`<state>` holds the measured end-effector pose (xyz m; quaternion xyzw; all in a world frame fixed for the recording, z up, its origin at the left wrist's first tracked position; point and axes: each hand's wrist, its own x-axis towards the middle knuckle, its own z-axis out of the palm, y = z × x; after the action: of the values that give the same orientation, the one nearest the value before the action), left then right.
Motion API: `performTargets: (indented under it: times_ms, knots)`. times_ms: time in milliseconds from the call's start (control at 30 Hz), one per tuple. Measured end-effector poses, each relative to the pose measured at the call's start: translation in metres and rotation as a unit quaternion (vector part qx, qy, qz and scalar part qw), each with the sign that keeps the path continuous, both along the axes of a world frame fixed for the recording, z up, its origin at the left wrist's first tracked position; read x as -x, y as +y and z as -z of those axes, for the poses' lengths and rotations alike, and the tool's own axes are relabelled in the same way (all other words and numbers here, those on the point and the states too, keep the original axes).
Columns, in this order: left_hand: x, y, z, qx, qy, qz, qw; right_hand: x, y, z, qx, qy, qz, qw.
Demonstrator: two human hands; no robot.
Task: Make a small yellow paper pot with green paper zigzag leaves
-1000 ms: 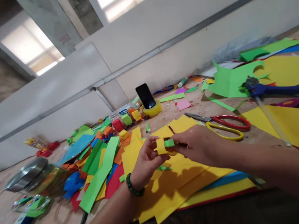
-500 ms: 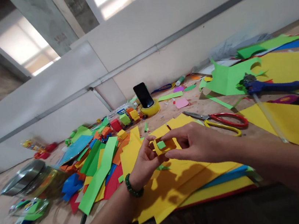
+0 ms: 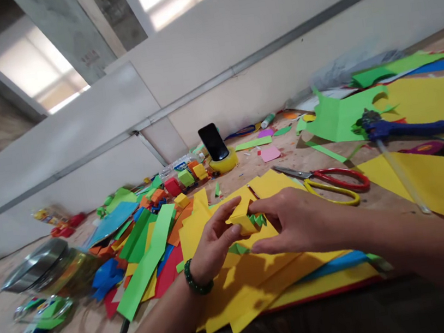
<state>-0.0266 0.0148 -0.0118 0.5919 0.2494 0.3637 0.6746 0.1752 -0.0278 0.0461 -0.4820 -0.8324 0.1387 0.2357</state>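
Observation:
Between the thumb and fingers of my left hand (image 3: pixel 215 239) is a small yellow paper box (image 3: pixel 242 218), held above the stacked yellow paper sheets (image 3: pixel 241 301). A zigzag-folded green paper strip (image 3: pixel 258 220) pokes out at the box's right side. My right hand (image 3: pixel 291 220) reaches in from the right. Its index fingertip meets the box's upper right edge, while the thumb stays lower and apart from the box. The other right fingers are curled and partly hidden. How far the green strip runs inside the box cannot be seen.
Red-and-yellow scissors (image 3: pixel 331 181) lie beyond my right hand. A blue glue gun (image 3: pixel 406 128) rests farther right. Paper strips (image 3: pixel 149 265) and a lidded jar (image 3: pixel 50 268) are on the left. Small paper cubes (image 3: pixel 185 178) and a phone (image 3: pixel 213 141) stand at the back.
The yellow box has turned, so its closed face shows instead of the opening with green inside. The right thumb has come away from it, and the zigzag strip now shows on the right.

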Motion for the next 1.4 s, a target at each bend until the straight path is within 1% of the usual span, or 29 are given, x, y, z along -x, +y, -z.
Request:
performTargets:
  times_ms: [100,167,267,433,700,800,867,933,1133,1300,1400]
  knots:
    - [0.000,0.000,0.000,-0.032,0.014,-0.022,0.999,-0.002,0.002,0.000,0.017,0.048,0.006,0.999]
    - [0.000,0.000,0.000,-0.040,0.006,-0.024,0.999,-0.003,0.004,-0.001,0.034,0.086,-0.010,0.996]
    - [0.001,0.001,-0.001,-0.020,-0.021,0.008,1.000,-0.006,0.004,-0.004,0.055,0.126,-0.036,0.990]
    - [0.003,0.001,-0.005,0.016,-0.047,0.025,0.998,-0.008,0.004,-0.009,0.055,0.148,-0.027,0.987]
    - [0.002,-0.001,-0.007,0.032,-0.059,0.034,0.997,-0.007,0.002,-0.004,0.006,0.146,-0.012,0.989]
    - [0.003,-0.002,-0.006,0.033,-0.062,0.043,0.997,-0.006,-0.001,-0.002,-0.050,0.117,-0.006,0.992]
    - [0.004,-0.002,-0.006,0.028,-0.062,0.051,0.996,-0.005,-0.003,-0.001,-0.100,0.093,-0.011,0.991]
    - [0.004,-0.003,-0.005,0.020,-0.054,0.056,0.997,-0.004,-0.005,0.001,-0.134,0.073,-0.018,0.988]
    - [0.004,-0.004,-0.002,-0.023,-0.013,0.060,0.998,0.001,-0.005,0.006,-0.173,0.052,0.020,0.983]
    - [0.001,-0.004,-0.002,-0.029,-0.004,0.076,0.997,0.007,-0.001,0.014,-0.213,0.069,0.004,0.975]
    - [-0.002,-0.005,0.000,-0.039,-0.002,0.054,0.998,0.011,0.001,0.020,-0.221,0.075,-0.006,0.972]
